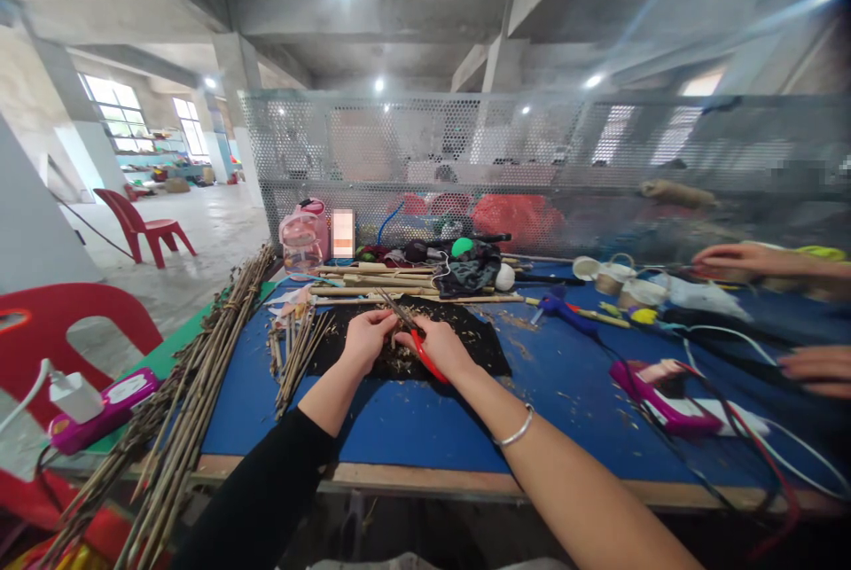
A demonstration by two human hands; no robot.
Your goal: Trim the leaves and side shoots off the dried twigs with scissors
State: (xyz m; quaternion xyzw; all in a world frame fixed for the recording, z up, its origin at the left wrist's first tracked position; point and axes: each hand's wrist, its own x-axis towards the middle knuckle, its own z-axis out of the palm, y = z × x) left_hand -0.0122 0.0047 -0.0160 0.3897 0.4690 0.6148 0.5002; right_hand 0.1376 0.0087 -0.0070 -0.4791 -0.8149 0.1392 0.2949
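My right hand (437,347) is closed around a pair of scissors (431,361) with red handles. Their dark blades point up and to the left, beyond my left fingertips. My left hand (364,341) is pinched shut close beside the blades; what lies between its fingers is too small to make out. Under both hands a black cloth (488,347) is strewn with pale chips and shavings. Short cut sticks (300,359) lie in a loose pile just left of my left hand.
A long bundle of thin twigs (216,375) overhangs the table's left edge. Behind the cloth lie bamboo sticks (365,279), dark yarn and a green ball (462,246). A blue glue gun (565,313) and purple power strip (665,397) sit rightward, near another person's hands (751,260).
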